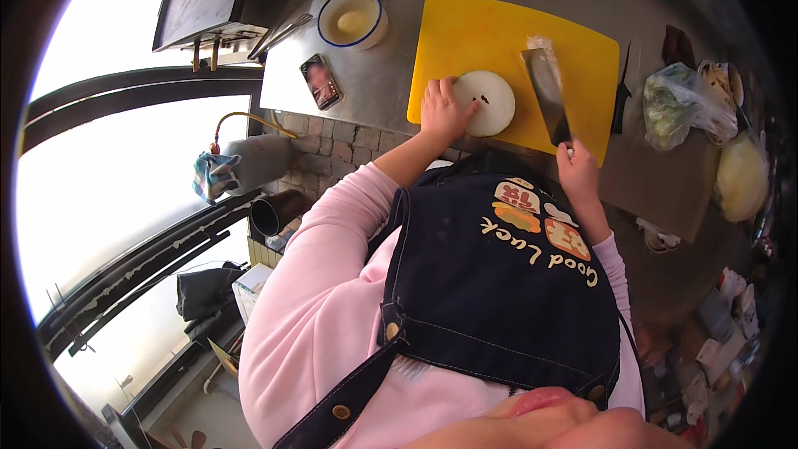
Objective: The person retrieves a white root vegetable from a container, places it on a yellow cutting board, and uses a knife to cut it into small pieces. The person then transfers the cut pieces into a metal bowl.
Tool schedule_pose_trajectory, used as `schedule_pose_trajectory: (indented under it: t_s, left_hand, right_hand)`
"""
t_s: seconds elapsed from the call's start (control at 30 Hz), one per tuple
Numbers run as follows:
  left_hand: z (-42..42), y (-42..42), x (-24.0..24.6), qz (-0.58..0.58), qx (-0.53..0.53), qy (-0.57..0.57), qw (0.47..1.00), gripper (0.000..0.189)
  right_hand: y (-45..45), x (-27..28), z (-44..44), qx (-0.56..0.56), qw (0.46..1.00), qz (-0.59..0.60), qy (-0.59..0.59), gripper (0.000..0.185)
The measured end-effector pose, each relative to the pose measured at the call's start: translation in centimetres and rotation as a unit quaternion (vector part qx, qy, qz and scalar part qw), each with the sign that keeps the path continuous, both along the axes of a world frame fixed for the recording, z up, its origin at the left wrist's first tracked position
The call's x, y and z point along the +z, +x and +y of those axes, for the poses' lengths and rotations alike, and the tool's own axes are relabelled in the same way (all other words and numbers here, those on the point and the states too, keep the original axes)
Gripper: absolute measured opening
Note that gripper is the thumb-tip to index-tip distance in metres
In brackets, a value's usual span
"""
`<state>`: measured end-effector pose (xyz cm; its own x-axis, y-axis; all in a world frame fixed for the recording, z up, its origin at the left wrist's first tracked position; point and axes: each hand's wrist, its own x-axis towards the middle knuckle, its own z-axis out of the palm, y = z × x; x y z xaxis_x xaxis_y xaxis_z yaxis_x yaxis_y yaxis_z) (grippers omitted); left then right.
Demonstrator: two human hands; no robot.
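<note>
On the yellow cutting board [474, 28] lies a round white piece of food [492, 90] with a thin greenish edge and small dark marks at its middle. My left hand [444, 111] grips its left side, fingers over the far edge and thumb on the top. My right hand [577, 168] holds the light-coloured handle of a cleaver [548, 93]. The broad blade is over the board, to the right of the white piece and apart from it. A crumpled bit of clear plastic or scraps [540, 43] is at the blade's far end.
Left of the board are a blue-rimmed enamel mug [351, 17] and a phone [322, 82]. A black-handled knife [622, 96] lies along the board's right edge, beside bagged green vegetables [670, 106] and a yellowish wrapped bundle [742, 174]. A gas cylinder [262, 162] stands below left.
</note>
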<state>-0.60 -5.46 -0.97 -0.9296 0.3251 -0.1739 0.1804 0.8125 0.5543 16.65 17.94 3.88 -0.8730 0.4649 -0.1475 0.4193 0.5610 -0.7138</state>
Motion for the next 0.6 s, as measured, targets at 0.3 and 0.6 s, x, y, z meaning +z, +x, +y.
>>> schedule_pose_trajectory:
  t_s: [0.3,0.6]
  left_hand:
    - [2.4,-2.3,-0.6,0.208,-0.357,0.141,0.9,0.039]
    - [2.6,-2.3,-1.0,0.195,-0.346,0.114,0.911,0.044]
  right_hand:
    - [-3.7,2.2,-2.8,0.121,0.987,-0.045,0.094,0.029]
    - [-3.9,2.1,-2.6,0.133,0.981,-0.101,0.102,0.033]
